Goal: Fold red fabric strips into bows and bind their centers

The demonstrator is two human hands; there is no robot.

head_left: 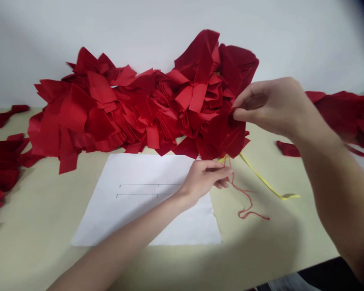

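Observation:
A long heap of folded red fabric strips lies along the back of the table against the wall. In front of its right end, my left hand pinches a red cord. The cord's loose tail curls on the table. Close to those fingers a yellow ribbon comes out from under the heap and runs to the right. Higher up, my right hand has thumb and forefinger closed on the edge of a red strip at the heap's right end.
A white paper sheet with two ruled, marked lines lies partly under my left arm. More red strips lie at the left edge and far right. The pale table ends at a front edge, with dark things below at right.

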